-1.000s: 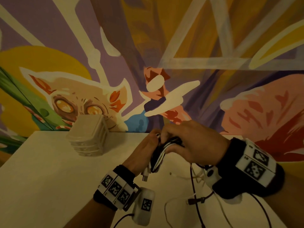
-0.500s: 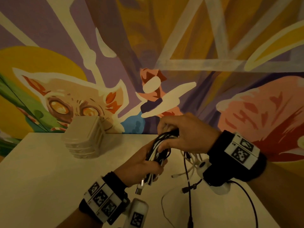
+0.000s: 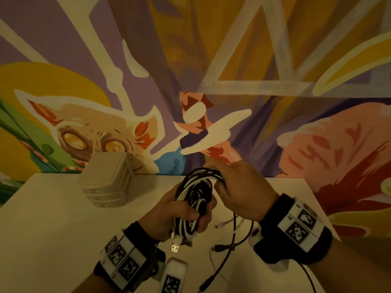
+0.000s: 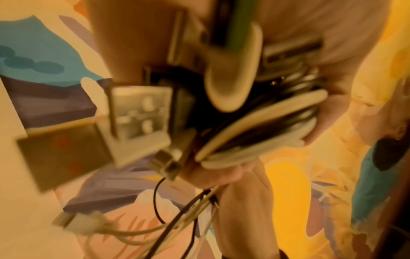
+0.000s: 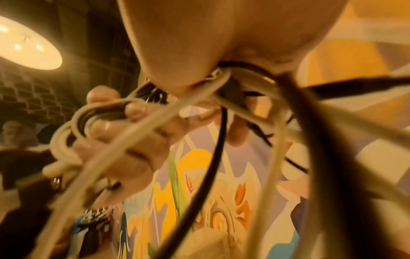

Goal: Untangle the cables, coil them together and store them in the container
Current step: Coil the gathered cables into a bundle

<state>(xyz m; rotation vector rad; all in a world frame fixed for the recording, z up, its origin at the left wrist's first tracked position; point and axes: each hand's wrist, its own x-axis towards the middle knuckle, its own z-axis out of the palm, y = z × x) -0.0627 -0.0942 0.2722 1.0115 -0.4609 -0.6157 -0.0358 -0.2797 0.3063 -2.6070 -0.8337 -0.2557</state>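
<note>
left hand (image 3: 179, 210) wrapped tight round cables (image 3: 196, 193), above desk (image 3: 53, 218). right hand (image 3: 239, 187) pinching top loop, now lifted higher than a moment ago. coil bigger; loose ends hanging. container (image 3: 105, 182) waiting, shut.

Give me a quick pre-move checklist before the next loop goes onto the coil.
1. Left hand grips the cable coil: ok.
2. Right hand holds the coil's top: ok.
3. All cable wound in: not ok; loose cable tails trail on the table.
4. USB plug tucked in: not ok, it dangles below the left hand.
5. Container within reach on the table: ok.
6. Container open: cannot tell.
</note>
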